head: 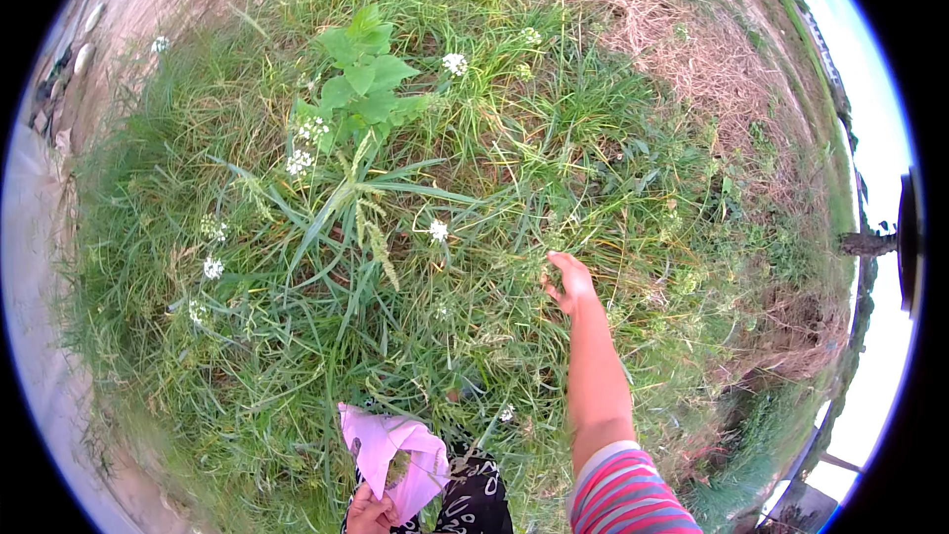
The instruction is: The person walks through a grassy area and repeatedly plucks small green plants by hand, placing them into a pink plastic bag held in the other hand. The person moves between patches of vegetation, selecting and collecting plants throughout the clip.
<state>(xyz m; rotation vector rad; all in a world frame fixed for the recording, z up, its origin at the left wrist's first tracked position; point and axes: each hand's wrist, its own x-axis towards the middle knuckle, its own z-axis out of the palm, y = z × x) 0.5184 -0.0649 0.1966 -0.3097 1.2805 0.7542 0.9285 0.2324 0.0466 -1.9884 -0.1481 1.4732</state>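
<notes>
My left hand (372, 510) is at the bottom edge, its fingers closed on the edge of a pink plastic bag (397, 452). The bag's mouth gapes, with some greenery visible through it, in front of my patterned black trousers (471, 493). My right hand (567, 282) reaches into tall green grass (504, 297) right of centre, thumb and fingers curved around thin stems; whether it grips any is unclear. White flower heads (438, 230) stand among the blades, one left of my right hand. A grass plant with seed heads (378, 245) leans left of centre.
A broad-leaved green plant (363, 81) rises at the upper left. Dry cut straw (689, 52) covers ground at the upper right. A pale paved strip (37, 237) and several stones (84, 59) lie along the left. A tree trunk (867, 243) shows at the far right.
</notes>
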